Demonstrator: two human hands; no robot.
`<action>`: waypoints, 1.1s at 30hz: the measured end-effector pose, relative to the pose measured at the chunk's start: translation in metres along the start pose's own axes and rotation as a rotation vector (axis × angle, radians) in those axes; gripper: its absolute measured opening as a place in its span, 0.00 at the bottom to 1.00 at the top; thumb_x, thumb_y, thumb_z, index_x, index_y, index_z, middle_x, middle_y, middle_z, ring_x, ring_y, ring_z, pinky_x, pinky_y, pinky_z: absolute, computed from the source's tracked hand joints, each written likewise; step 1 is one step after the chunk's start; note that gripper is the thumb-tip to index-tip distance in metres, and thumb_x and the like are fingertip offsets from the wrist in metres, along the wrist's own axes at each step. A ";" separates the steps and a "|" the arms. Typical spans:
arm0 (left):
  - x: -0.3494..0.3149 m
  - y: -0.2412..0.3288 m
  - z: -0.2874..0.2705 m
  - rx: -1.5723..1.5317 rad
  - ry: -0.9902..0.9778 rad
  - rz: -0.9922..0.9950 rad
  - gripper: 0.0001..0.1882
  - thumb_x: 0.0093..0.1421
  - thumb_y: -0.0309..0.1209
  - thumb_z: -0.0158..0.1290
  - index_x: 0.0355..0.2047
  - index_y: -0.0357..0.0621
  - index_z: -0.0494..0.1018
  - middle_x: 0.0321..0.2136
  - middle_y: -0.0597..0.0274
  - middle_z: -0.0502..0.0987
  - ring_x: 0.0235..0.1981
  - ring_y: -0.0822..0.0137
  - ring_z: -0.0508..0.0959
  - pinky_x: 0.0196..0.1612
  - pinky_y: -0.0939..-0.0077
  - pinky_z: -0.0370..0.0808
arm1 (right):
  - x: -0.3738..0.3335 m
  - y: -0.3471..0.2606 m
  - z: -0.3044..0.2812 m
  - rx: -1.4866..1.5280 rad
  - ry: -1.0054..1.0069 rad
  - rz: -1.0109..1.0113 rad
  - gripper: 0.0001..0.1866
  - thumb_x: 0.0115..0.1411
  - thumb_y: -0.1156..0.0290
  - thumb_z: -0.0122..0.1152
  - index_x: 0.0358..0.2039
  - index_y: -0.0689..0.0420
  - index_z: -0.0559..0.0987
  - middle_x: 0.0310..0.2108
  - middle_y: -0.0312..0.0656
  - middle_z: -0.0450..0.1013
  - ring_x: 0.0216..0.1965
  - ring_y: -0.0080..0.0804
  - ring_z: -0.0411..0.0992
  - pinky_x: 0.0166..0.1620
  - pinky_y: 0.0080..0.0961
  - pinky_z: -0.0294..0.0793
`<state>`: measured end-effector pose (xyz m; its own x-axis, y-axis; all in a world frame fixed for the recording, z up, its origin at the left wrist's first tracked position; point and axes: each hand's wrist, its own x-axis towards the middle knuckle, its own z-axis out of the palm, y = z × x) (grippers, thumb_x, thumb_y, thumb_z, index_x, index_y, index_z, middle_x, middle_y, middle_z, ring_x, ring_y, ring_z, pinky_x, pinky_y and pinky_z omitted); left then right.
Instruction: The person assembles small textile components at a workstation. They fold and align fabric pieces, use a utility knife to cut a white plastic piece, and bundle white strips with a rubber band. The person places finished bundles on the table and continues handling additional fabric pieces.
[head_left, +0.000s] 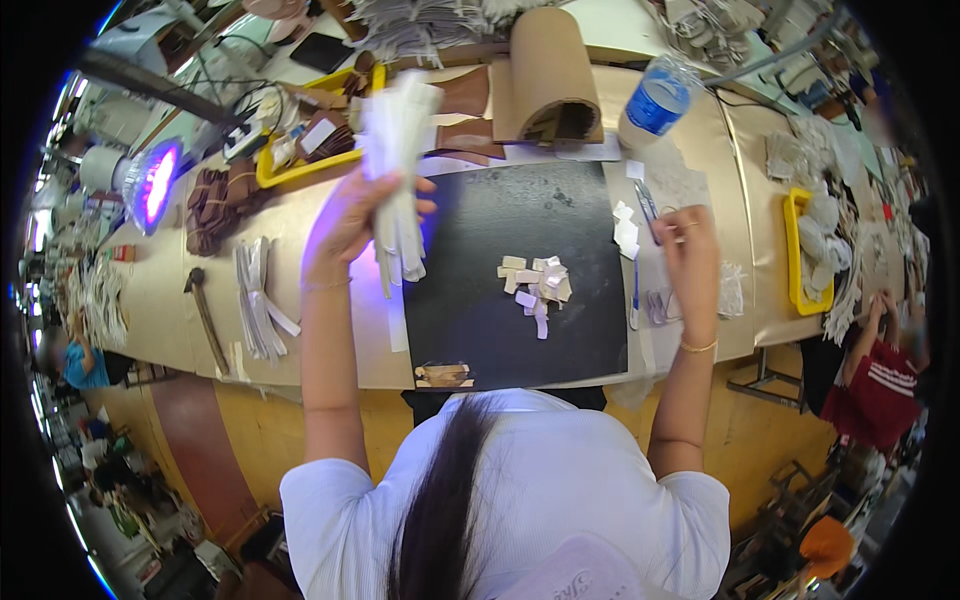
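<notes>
Your left hand (345, 225) grasps a bundle of white strips (397, 170) at 11 o'clock of the black mat (520, 290); your right hand (690, 250), at 3 o'clock, pinches scissors (648, 205).

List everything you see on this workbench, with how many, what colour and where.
black mat: one, black, bench centre
small cut pieces: a pile, pale beige, on the mat
white strips: a bundle, white, in the left hand
loose strips: a stack, white, left of the mat
hammer: one, dark, far left
yellow trays: two, left rear and right edge
cardboard roll: one, brown, rear
water bottle: one, clear with blue label, rear right
lamp: one, glowing purple, left
left hand: raised, grip closed on the strips
right hand: over the right bench edge, grip unclear
</notes>
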<state>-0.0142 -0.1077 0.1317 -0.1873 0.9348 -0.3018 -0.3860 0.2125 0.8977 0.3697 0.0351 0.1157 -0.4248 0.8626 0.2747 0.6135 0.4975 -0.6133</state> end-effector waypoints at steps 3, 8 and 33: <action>0.020 0.001 0.012 0.202 -0.215 -0.200 0.28 0.56 0.35 0.61 0.52 0.33 0.65 0.37 0.49 0.77 0.31 0.59 0.83 0.37 0.66 0.82 | 0.012 0.052 -0.013 -0.161 -0.062 0.186 0.08 0.54 0.76 0.63 0.35 0.63 0.77 0.38 0.46 0.70 0.35 0.43 0.73 0.40 0.34 0.74; 0.069 -0.003 0.036 0.612 -0.629 -0.280 0.28 0.54 0.35 0.62 0.51 0.33 0.67 0.36 0.57 0.76 0.32 0.64 0.82 0.38 0.71 0.80 | 0.002 0.094 -0.002 -0.530 0.074 -0.065 0.17 0.56 0.70 0.65 0.46 0.58 0.79 0.52 0.46 0.67 0.50 0.42 0.69 0.45 0.32 0.73; 0.021 -0.037 0.078 -0.570 -0.036 0.232 0.21 0.69 0.34 0.45 0.58 0.42 0.55 0.49 0.45 0.72 0.54 0.52 0.73 0.55 0.55 0.75 | 0.012 -0.090 0.090 0.660 -0.247 -0.027 0.21 0.59 0.63 0.65 0.50 0.58 0.73 0.43 0.42 0.71 0.33 0.25 0.72 0.36 0.22 0.73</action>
<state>0.0664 -0.0738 0.1172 -0.2975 0.9496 -0.0991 -0.7629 -0.1740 0.6227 0.2495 -0.0078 0.1079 -0.6205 0.7660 0.1679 0.1018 0.2909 -0.9513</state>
